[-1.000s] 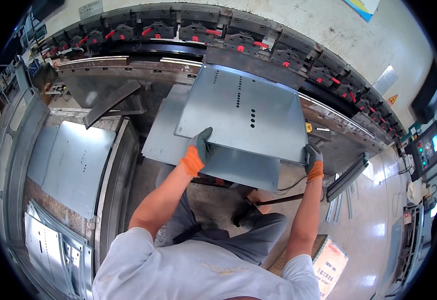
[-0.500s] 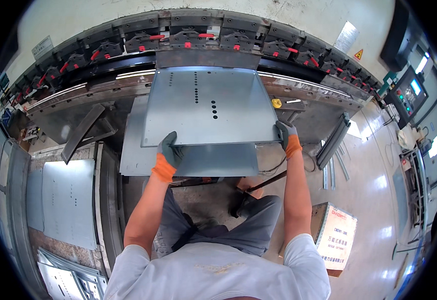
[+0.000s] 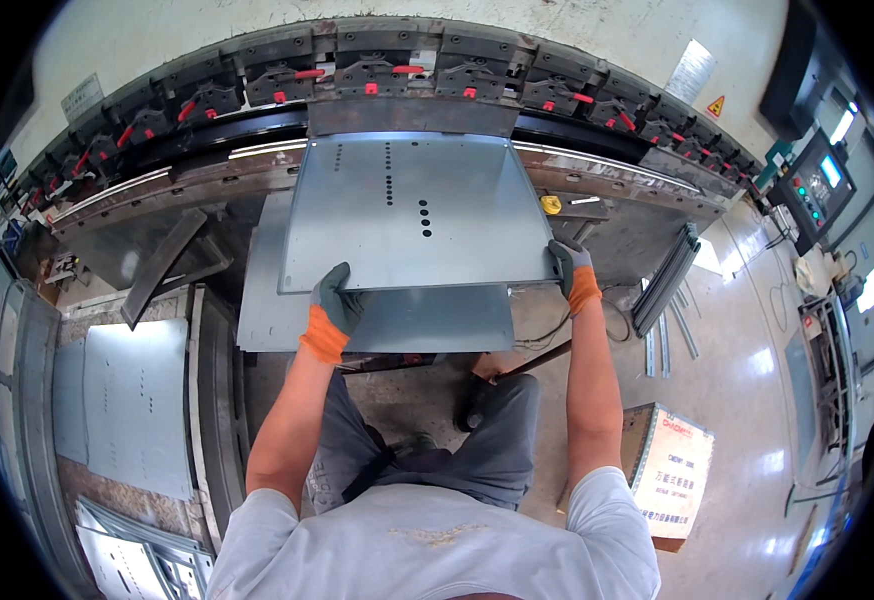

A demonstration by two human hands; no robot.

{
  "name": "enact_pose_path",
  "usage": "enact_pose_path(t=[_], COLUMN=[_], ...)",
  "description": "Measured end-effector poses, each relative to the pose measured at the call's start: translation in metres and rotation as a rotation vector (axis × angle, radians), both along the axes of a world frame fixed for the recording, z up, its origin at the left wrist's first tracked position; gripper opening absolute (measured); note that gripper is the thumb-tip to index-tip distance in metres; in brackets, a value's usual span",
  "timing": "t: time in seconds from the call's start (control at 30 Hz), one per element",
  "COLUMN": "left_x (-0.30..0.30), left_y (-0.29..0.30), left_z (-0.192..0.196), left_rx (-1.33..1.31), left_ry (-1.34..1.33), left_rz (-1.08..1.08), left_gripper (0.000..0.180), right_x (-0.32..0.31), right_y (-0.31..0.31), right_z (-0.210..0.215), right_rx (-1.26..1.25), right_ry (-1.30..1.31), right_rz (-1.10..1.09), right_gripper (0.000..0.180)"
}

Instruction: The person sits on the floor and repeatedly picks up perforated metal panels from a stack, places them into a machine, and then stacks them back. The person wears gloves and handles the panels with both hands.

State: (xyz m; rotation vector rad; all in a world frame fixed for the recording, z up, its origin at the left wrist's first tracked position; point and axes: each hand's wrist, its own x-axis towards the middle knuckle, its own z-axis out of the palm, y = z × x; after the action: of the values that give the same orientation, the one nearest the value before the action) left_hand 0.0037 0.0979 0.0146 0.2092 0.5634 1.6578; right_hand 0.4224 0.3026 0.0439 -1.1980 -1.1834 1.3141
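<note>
Sheet-metal panel, one: grey, pierced with rows of round holes; far edge at the dark press, near part above a second grey sheet. Handling, by judgement: stiff, moderately heavy, smooth and apt to slip, edges possibly sharp; best held close to both near corners. Left hand, gloved: fingers grasping the near edge just in from its left corner, thumb on top. Right hand, gloved: fingers clasping the near right corner; panel ahead of and between both hands
</note>
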Motion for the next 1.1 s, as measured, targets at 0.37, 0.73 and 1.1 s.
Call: enact_pose_path(t=[0.37, 0.73, 1.1], left_x=[-0.006, -0.002, 0.004], left_y=[-0.001, 0.007, 0.000], left_z=[-0.014, -0.019, 0.000], left_rx=[0.021, -0.007, -0.027], left_ry=[0.030, 0.004, -0.041], left_rz=[0.007, 0.031, 0.027], left_gripper=[0.036, 0.031, 0.035], right_x=[-0.003, 0.000, 0.003], right_y=[-0.002, 0.005, 0.008], right_z=[-0.004, 0.000, -0.007], right_rx=[0.037, 0.056, 0.049], right_ry=[-0.050, -0.120, -0.091], right_rz=[-0.014, -0.061, -0.034], right_gripper=[0.031, 0.031, 0.027])
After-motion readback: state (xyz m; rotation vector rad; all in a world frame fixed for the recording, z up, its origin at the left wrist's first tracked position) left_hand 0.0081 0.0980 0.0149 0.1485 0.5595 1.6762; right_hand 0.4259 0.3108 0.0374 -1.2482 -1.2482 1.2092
